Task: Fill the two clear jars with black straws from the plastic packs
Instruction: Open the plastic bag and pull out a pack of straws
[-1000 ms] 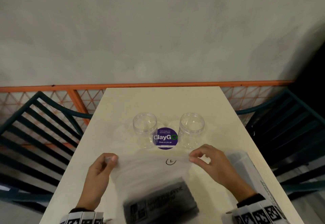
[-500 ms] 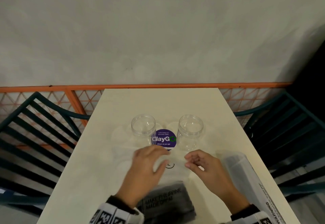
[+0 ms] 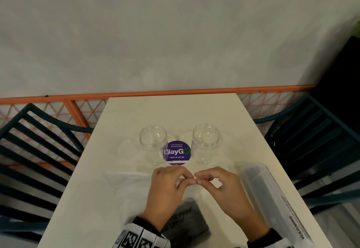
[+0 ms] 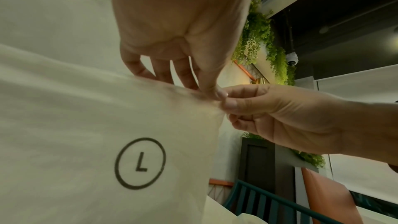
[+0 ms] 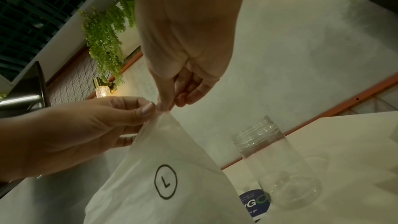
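Two clear jars stand open and empty on the cream table [image 3: 136, 111]: the left jar [image 3: 153, 142] and the right jar [image 3: 206, 140], the latter also in the right wrist view [image 5: 271, 156]. In front of them a translucent plastic pack [image 3: 132, 185] marked with a circled L holds black straws [image 3: 185, 220] at its near end. My left hand [image 3: 190, 181] and right hand [image 3: 199, 181] meet at the middle of the pack's top edge. Each pinches the film between thumb and forefinger, as both wrist views show [image 4: 206, 89] [image 5: 165, 106]. The pack's top is lifted off the table [image 5: 163, 151].
A second plastic pack [image 3: 272, 195] of black straws lies along the table's right edge. A purple round sticker [image 3: 176, 152] sits between the jars. Dark green slatted chairs [image 3: 35, 150] flank both sides. An orange rail [image 3: 175, 92] and a grey wall stand behind.
My left hand has left the pack's top-left corner and moved right to meet the right hand at the middle of the edge. The right hand shifted slightly left.
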Available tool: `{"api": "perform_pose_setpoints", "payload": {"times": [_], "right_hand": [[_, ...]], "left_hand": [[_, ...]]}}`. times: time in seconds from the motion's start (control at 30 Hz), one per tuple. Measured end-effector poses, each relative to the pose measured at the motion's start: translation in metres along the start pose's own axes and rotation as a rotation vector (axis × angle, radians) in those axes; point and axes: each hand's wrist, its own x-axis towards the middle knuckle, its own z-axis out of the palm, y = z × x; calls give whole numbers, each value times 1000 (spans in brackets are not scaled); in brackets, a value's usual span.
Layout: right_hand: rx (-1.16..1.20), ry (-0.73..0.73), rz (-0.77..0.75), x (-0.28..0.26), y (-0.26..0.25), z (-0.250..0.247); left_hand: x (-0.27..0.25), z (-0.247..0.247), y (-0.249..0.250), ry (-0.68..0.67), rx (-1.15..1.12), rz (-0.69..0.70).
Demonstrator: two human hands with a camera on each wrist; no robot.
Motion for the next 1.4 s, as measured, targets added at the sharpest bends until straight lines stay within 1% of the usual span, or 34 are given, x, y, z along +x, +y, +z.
{"api": "perform_pose_setpoints", "payload": {"times": [0.2, 0.3, 0.37, 0.6, 0.67, 0.73, 0.83, 0.93, 1.0, 1.07, 1.1, 1.13, 1.17, 1.2, 1.23, 1.27, 1.3, 1.33, 1.4], "right_hand": [[-42, 5, -35, 7, 3, -12], [-69, 18, -47, 8, 6, -16], [-91, 44, -65, 9, 8, -18], [-114, 141, -25, 12, 17, -40], [-119, 163, 1, 12, 19, -47], [-92, 164, 43, 13, 20, -50], [36, 116, 116, 12, 17, -46], [154, 38, 161, 10, 13, -37], [149, -21, 157, 7, 13, -30], [124, -79, 151, 4, 13, -26], [111, -102, 149, 2, 13, -25], [108, -111, 146, 0, 12, -24], [116, -109, 145, -1, 12, -23], [124, -98, 145, -2, 11, -22], [129, -88, 146, -2, 10, -21], [131, -82, 147, -2, 9, -20], [133, -79, 146, -2, 7, -19], [137, -79, 146, -2, 6, -18], [153, -77, 142, -3, 5, -17]], "left_hand": [[-7, -24, -14, 100, 177, -73], [-12, -36, -24, 134, 230, -106], [-14, -43, -28, 154, 258, -123], [-28, -85, -42, 243, 358, -206], [-33, -97, -50, 283, 343, -207], [-36, -102, -54, 296, 251, -233], [-36, -97, -52, 301, 107, -297], [-28, -83, -47, 247, -82, -442], [-23, -72, -49, 224, -50, -517], [-22, -64, -52, 260, 84, -578], [-21, -61, -51, 285, 197, -592], [-22, -59, -50, 306, 331, -569], [-23, -57, -46, 328, 439, -484], [-21, -55, -38, 324, 486, -328], [-19, -52, -28, 273, 480, -144], [-17, -48, -16, 194, 444, 27], [-14, -42, -7, 111, 402, 150], [-13, -35, -1, 47, 369, 220], [-10, -23, 3, -16, 326, 271]]}}
